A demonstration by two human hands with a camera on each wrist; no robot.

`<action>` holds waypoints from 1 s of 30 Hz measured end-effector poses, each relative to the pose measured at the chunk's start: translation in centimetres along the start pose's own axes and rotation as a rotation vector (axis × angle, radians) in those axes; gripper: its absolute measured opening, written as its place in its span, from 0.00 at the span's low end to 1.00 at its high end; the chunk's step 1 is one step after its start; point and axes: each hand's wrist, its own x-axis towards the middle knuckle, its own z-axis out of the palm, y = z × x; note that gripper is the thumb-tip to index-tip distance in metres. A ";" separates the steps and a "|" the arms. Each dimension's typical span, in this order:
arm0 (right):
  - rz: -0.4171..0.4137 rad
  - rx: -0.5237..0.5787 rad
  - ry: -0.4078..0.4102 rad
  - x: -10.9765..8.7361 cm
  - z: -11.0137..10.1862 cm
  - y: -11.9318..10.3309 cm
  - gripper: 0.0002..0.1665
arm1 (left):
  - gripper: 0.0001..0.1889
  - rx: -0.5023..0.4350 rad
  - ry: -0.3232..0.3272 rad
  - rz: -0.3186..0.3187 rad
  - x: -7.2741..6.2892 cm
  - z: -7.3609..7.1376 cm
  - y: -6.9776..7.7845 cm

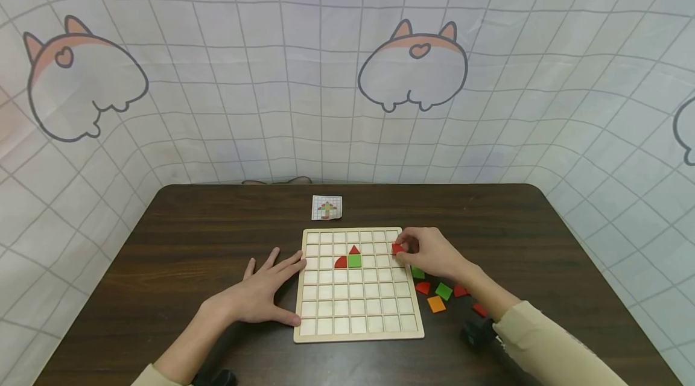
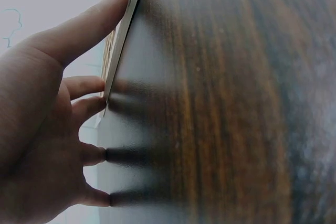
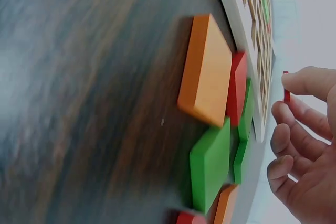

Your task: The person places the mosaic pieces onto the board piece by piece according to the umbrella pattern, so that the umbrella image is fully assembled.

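Observation:
A pale wooden grid board (image 1: 358, 338) lies on the dark table. My left hand (image 1: 257, 295) rests beside it with fingers spread, thumb and fingertips at the board's left edge. On the board, a red triangle (image 1: 354, 250) sits above a green square (image 1: 355, 261), with a red quarter-round piece (image 1: 341, 262) to the square's left. Over the board's upper right, my right hand (image 1: 431, 251) pinches a red block (image 1: 397, 248) between thumb and fingertip. In the right wrist view that red block (image 3: 286, 87) shows edge-on, its shape partly hidden by the fingers.
Loose pieces lie right of the board, including an orange square (image 1: 437, 304), a green square (image 1: 444, 292) and a red piece (image 1: 423, 287). Behind the board lies a small card (image 1: 327, 207) with a coloured grid pattern. A tile-patterned curtain (image 1: 326, 102) hangs beyond the table.

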 end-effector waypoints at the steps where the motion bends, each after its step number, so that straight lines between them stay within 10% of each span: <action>1: -0.004 0.001 -0.002 0.1 0.1 -0.2 0.10 | 0.57 0.000 0.001 0.000 0.0 0.0 0.0; 30: -0.083 -0.092 -0.014 1.6 3.1 -3.4 0.07 | 0.57 0.005 0.010 0.004 0.0 0.0 0.0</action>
